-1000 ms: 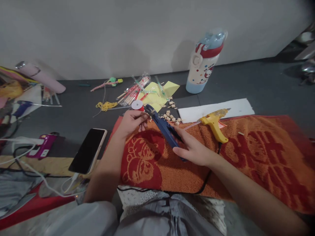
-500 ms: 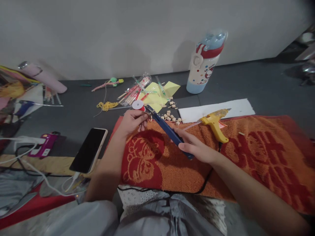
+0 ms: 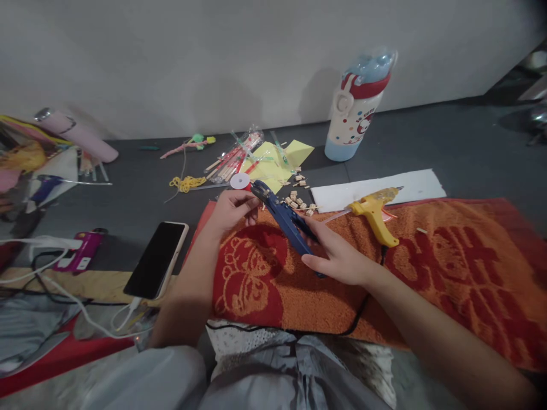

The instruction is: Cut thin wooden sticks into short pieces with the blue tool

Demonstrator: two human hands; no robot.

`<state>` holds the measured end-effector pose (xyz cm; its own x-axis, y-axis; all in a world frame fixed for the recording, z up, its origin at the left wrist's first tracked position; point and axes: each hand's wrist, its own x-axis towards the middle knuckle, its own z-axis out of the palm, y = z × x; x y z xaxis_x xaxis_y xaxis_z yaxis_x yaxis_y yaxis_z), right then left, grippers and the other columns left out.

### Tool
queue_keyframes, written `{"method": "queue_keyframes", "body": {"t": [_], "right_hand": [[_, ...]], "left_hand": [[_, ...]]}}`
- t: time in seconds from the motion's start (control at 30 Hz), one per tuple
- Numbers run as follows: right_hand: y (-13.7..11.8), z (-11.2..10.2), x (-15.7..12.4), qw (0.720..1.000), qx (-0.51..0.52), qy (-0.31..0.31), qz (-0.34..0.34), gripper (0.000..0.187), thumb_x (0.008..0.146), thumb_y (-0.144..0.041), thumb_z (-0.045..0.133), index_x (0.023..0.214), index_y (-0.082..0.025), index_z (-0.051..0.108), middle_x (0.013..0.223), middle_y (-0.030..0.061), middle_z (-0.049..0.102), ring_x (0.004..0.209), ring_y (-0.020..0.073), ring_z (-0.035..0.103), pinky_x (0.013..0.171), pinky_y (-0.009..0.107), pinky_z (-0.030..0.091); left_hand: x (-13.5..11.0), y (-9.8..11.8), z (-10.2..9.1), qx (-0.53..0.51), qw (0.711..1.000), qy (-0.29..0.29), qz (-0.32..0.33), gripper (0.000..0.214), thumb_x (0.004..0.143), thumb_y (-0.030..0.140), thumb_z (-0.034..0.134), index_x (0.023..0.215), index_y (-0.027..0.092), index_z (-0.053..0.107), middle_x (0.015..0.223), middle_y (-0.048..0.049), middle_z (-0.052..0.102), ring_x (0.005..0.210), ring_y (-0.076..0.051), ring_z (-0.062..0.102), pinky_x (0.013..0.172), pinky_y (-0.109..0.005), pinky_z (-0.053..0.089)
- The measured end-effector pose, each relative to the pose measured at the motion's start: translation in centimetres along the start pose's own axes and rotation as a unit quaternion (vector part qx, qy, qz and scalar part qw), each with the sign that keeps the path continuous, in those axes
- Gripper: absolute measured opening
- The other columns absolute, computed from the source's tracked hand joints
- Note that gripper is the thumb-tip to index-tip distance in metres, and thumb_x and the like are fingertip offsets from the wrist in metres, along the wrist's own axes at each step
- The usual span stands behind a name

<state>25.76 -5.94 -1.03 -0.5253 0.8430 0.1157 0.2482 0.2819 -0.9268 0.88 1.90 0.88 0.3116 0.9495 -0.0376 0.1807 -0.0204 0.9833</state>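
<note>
My right hand [image 3: 335,253] is wrapped around the handles of blue pliers [image 3: 280,213], whose jaws point up and left. In this view its two handles show slightly apart. My left hand [image 3: 234,212] is closed in a pinch near the jaws; something thin seems to be between the fingertips, too small to name. Just beyond the left fingers is a white round spool-like piece [image 3: 240,181] with red beneath it. Small cut wooden pieces [image 3: 294,200] lie in a loose pile behind the pliers. Both hands are above an orange and red towel [image 3: 316,302].
A yellow glue gun [image 3: 376,213] rests partly on a white strip [image 3: 410,185]. Behind are yellow paper [image 3: 267,159], wrapped sticks [image 3: 233,159], yellow string [image 3: 187,183] and a tall bottle [image 3: 352,122]. A phone [image 3: 156,259] and purple power adapter [image 3: 81,250] with cables lie left.
The pliers have turned in my right hand, so their broad side and both handles now show. My left hand stays almost in place, still pinching.
</note>
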Motion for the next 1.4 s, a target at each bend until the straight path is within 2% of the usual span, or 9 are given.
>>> {"method": "queue_keyframes", "body": {"t": [0.13, 0.27, 0.43, 0.57, 0.73, 0.93, 1.03, 1.13, 1.4], "right_hand": [[0.0, -0.3, 0.0, 1.0, -0.009, -0.008, -0.013, 0.078, 0.084, -0.056, 0.054, 0.148, -0.018, 0.028, 0.151, 0.0149, 0.039, 0.137, 0.0339, 0.039, 0.113, 0.051, 0.031], [0.1, -0.4, -0.1, 0.999, 0.022, -0.024, 0.0, 0.076, 0.085, -0.056, 0.055, 0.148, -0.022, 0.029, 0.148, 0.0117, 0.044, 0.134, 0.0341, 0.043, 0.11, 0.052, 0.035], [0.2, -0.3, -0.1, 0.993, 0.098, -0.054, 0.02, 0.074, 0.082, -0.064, 0.053, 0.143, -0.023, 0.04, 0.142, 0.0104, 0.052, 0.129, 0.0334, 0.049, 0.108, 0.051, 0.039], [0.4, -0.2, -0.2, 0.988, 0.136, -0.065, 0.025, 0.077, 0.081, -0.067, 0.052, 0.142, -0.022, 0.042, 0.144, 0.0105, 0.05, 0.132, 0.0326, 0.046, 0.11, 0.051, 0.035], [1.0, -0.2, -0.4, 0.985, 0.139, -0.077, 0.06, 0.081, 0.079, -0.071, 0.051, 0.142, -0.022, 0.039, 0.15, 0.0124, 0.042, 0.138, 0.0344, 0.038, 0.113, 0.055, 0.029], [0.0, -0.3, -0.2, 0.999, -0.025, -0.03, -0.004, 0.078, 0.082, -0.052, 0.058, 0.145, -0.015, 0.031, 0.149, 0.0194, 0.039, 0.135, 0.0361, 0.04, 0.109, 0.054, 0.035], [-0.4, -0.1, 0.0, 0.993, -0.114, 0.002, -0.035, 0.08, 0.079, -0.046, 0.061, 0.145, -0.014, 0.027, 0.144, 0.021, 0.043, 0.132, 0.0366, 0.043, 0.108, 0.056, 0.036], [-0.3, 0.2, 0.1, 0.983, -0.177, 0.029, -0.027, 0.08, 0.078, -0.049, 0.059, 0.142, -0.01, 0.029, 0.139, 0.0242, 0.046, 0.129, 0.0383, 0.046, 0.105, 0.057, 0.038], [-0.1, 1.2, 0.1, 0.942, -0.327, 0.073, -0.025, 0.087, 0.074, -0.052, 0.061, 0.141, -0.009, 0.026, 0.126, 0.0251, 0.055, 0.116, 0.0423, 0.053, 0.097, 0.059, 0.044]], "left_hand": [[0.4, 0.0, -0.2, 0.021, 0.999, 0.009, 0.034, 0.042, 0.067, 0.051, 0.076, 0.081, 0.012, 0.069, 0.069, -0.0055, 0.07, 0.062, -0.014, 0.066, 0.057, -0.022, 0.051], [0.7, -0.5, -0.5, 0.001, 0.998, 0.018, 0.057, 0.051, 0.061, 0.051, 0.079, 0.095, 0.013, 0.07, 0.092, -0.0093, 0.072, 0.083, -0.02, 0.068, 0.07, -0.027, 0.055], [0.6, -1.0, -0.5, -0.066, 0.997, 0.031, 0.041, 0.055, 0.053, 0.044, 0.086, 0.096, 0.015, 0.069, 0.086, -0.0075, 0.072, 0.074, -0.017, 0.067, 0.065, -0.027, 0.056], [0.6, -1.1, -0.7, -0.1, 0.994, 0.038, 0.035, 0.05, 0.048, 0.038, 0.089, 0.088, 0.014, 0.071, 0.076, -0.0046, 0.07, 0.063, -0.013, 0.065, 0.056, -0.023, 0.054], [0.8, -1.3, -0.7, -0.1, 0.993, 0.04, 0.04, 0.046, 0.049, 0.034, 0.088, 0.086, 0.013, 0.071, 0.075, -0.0044, 0.07, 0.064, -0.014, 0.066, 0.058, -0.025, 0.054], [0.6, -0.9, -0.7, -0.079, 0.995, 0.024, 0.056, 0.049, 0.057, 0.037, 0.084, 0.098, 0.014, 0.07, 0.088, -0.0077, 0.072, 0.079, -0.017, 0.067, 0.072, -0.028, 0.055], [0.4, -0.6, -0.8, -0.075, 0.994, -0.017, 0.082, 0.058, 0.061, 0.041, 0.08, 0.112, 0.016, 0.067, 0.106, -0.011, 0.07, 0.096, -0.022, 0.066, 0.081, -0.029, 0.053], [0.4, -0.7, -0.8, -0.08, 0.991, -0.029, 0.107, 0.061, 0.063, 0.042, 0.078, 0.118, 0.019, 0.064, 0.113, -0.0107, 0.068, 0.1, -0.023, 0.064, 0.084, -0.03, 0.053], [0.5, -0.7, 0.5, 0.001, 0.99, 0.07, 0.12, 0.046, 0.065, 0.037, 0.078, 0.104, 0.014, 0.068, 0.095, -0.0088, 0.071, 0.081, -0.016, 0.067, 0.075, -0.026, 0.053]]}}
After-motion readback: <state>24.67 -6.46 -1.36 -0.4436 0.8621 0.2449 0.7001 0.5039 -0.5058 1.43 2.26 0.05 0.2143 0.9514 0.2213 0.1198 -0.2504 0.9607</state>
